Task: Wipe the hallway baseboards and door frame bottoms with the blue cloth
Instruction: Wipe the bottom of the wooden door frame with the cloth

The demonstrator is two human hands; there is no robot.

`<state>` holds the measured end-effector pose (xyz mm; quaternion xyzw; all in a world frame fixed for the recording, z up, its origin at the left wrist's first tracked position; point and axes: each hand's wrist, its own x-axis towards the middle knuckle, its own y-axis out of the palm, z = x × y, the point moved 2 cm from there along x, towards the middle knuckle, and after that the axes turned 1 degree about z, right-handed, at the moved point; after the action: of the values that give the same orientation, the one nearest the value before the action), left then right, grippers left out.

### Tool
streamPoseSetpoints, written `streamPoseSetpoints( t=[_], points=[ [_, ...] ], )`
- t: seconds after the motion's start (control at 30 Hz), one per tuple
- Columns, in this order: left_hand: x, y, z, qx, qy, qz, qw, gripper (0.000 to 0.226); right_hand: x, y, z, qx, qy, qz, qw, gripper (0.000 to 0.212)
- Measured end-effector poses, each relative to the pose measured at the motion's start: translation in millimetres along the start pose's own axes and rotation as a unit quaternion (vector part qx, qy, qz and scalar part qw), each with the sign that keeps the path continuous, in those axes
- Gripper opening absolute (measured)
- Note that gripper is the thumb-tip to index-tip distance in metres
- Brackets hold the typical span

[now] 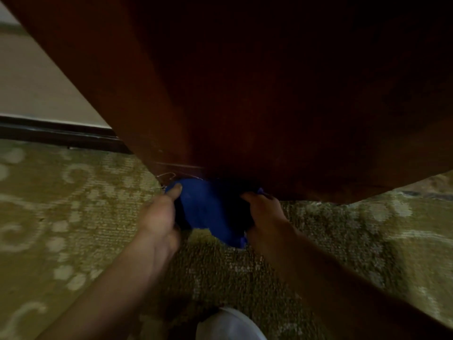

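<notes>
A: Count?
B: One blue cloth (208, 212), two hands. Left hand (159, 217) pinches its left edge, thumb on top; right hand (263, 214) grips the right edge.
A: Where?
B: Stretched between them, low against the foot of one dark wooden door frame (245, 119), over patterned carpet (73, 217). One black baseboard (61, 133) at left (one white shoe (228, 325) below).

A carpeted indoor hallway: patterned olive carpet (81, 217), dark baseboard (56, 133) under a beige wall (36, 82), reddish wooden door (269, 94).
</notes>
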<state>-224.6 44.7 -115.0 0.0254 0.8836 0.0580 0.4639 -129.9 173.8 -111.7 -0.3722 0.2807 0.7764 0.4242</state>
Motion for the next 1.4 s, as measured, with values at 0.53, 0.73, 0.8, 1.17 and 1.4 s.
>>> streamPoseSetpoints(
  t=[0.53, 0.73, 0.8, 1.17, 1.4],
  points=[
    [-23.9, 0.1, -17.0, -0.015, -0.020, 0.101, 0.995, 0.015, -1.9, 10.8, -1.2, 0.010, 0.025, -0.011, 1.000, 0.021],
    [-5.4, -31.2, -30.3, -0.025, -0.020, -0.024, 0.999, 0.022, -0.1, 39.9, -14.5, 0.005, 0.035, 0.109, 0.993, 0.024],
    [0.8, -35.1, -41.1, -0.017, -0.004, -0.021, 1.000, 0.031, 5.4, 50.6, -15.2, 0.006, 0.023, 0.128, 0.992, 0.028],
    [-50.0, -5.4, -59.3, -0.069, 0.177, 0.082, 0.978, 0.011, -48.3, 29.1, 16.0, 0.065, -0.044, 0.128, 0.989, 0.040],
    [-35.6, -6.9, -39.1, -0.018, 0.049, 0.050, 0.997, 0.012, -32.1, 37.6, -0.2, 0.020, -0.019, 0.040, 0.999, 0.002]
  ],
)
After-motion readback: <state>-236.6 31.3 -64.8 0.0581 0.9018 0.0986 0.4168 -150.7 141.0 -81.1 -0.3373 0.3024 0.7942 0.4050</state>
